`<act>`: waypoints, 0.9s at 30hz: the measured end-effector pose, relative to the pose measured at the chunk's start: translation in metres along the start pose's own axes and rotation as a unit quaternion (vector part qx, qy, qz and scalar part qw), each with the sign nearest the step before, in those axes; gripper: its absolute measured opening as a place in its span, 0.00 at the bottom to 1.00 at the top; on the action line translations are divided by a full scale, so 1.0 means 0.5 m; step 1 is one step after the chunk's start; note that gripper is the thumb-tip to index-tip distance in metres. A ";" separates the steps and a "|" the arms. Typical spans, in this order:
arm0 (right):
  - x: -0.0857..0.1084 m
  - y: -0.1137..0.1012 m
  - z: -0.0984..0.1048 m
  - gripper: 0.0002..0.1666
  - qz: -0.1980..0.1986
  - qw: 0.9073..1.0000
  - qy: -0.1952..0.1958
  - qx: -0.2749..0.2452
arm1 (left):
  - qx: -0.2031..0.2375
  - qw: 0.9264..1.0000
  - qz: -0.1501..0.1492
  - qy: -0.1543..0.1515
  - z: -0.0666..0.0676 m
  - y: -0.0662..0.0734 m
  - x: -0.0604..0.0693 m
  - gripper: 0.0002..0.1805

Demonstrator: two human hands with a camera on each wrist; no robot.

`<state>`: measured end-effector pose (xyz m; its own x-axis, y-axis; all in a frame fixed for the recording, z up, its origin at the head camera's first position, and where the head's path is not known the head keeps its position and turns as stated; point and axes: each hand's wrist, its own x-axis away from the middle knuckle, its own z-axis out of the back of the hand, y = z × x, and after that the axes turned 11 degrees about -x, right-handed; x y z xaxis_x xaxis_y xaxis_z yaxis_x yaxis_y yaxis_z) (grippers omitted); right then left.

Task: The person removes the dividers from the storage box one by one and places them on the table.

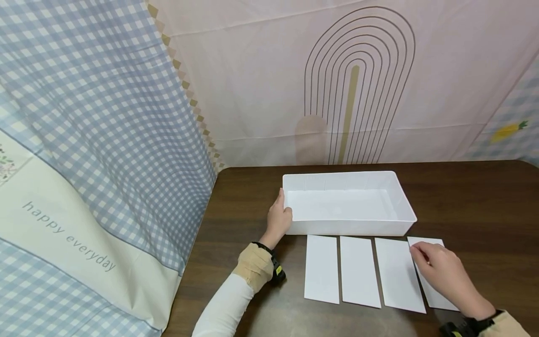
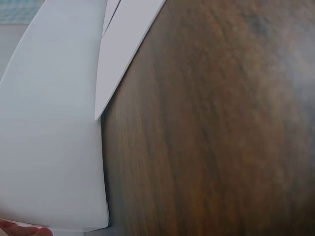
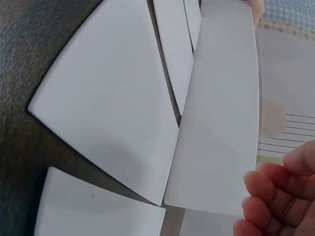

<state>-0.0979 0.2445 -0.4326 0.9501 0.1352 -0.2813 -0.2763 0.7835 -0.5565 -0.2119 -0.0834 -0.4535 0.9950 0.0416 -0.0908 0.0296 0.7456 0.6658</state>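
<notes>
A white rectangular plastic tray [image 1: 349, 228] stands on the table, its inside bare. My left hand [image 1: 278, 219] holds its left end, the thumb at the rim and the fingers along the outer wall; only a bit of the fingers shows in the left wrist view. Along the tray's front lie several flat white cards side by side, among them the leftmost card [image 1: 322, 269] and the rightmost card [image 1: 433, 281]. Above the two right-hand cards hovers my right hand [image 1: 442, 271], fingers loosely curled. Nothing shows between those fingers [image 3: 263, 184] in the right wrist view.
The dark wooden table [image 1: 236, 215] reaches to a pale cloth [image 1: 252, 84] with an arch pattern hanging behind it. On the left hangs a blue checked cloth [image 1: 139, 117] against the table's edge. A narrow gap separates each card from its neighbour.
</notes>
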 end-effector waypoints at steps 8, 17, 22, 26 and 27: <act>-0.003 -0.004 0.000 0.05 0.024 0.999 0.023 0.004 | -0.053 0.996 -0.054 0.050 -0.002 -0.004 0.005 0.30; -0.007 -0.013 -0.004 0.04 0.038 0.999 0.029 0.000 | -0.129 0.975 -0.145 0.104 -0.002 -0.005 0.021 0.26; -0.009 -0.021 -0.008 0.04 0.046 0.998 0.030 -0.002 | -0.176 0.960 -0.183 0.115 -0.002 -0.005 0.031 0.25; -0.011 -0.029 -0.010 0.04 0.062 0.997 0.039 -0.007 | -0.206 0.951 -0.203 0.111 0.001 0.000 0.040 0.25; -0.012 -0.031 -0.011 0.04 0.067 0.997 0.042 -0.008 | -0.211 0.948 -0.209 0.111 0.002 0.002 0.042 0.25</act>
